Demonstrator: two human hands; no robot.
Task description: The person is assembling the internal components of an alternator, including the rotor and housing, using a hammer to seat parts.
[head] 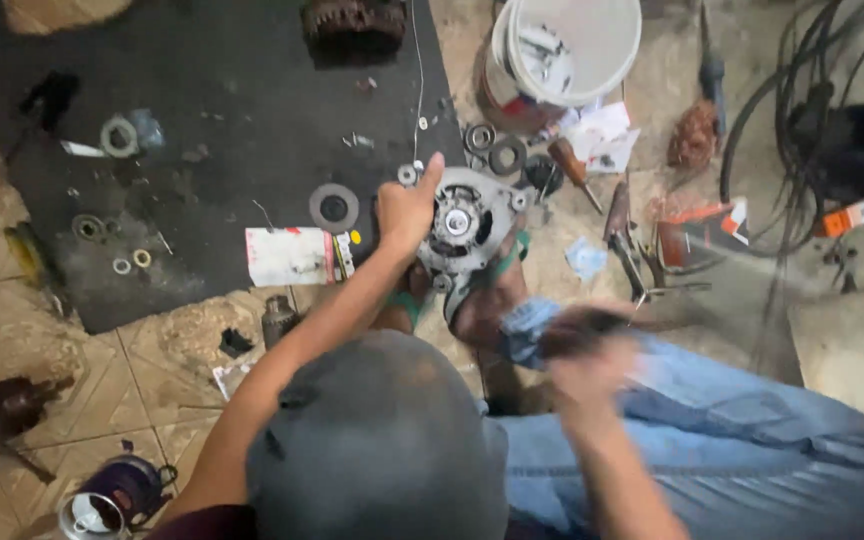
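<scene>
Left hand (404, 212) fingers closed on alternator housing (467, 225) rim. Right hand (584, 352), near and below housing, blurred; grip cannot be told.

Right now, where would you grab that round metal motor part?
Probably at the outer rim of the round metal housing, from its left side, where the left hand grips it. The centre looks full of small parts, and feet brace it from below.

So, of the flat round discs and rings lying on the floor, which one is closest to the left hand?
The large grey disc with a dark centre hole on the black mat, just left of the left hand. The two dark rings near the white bucket lie farther off.
</scene>
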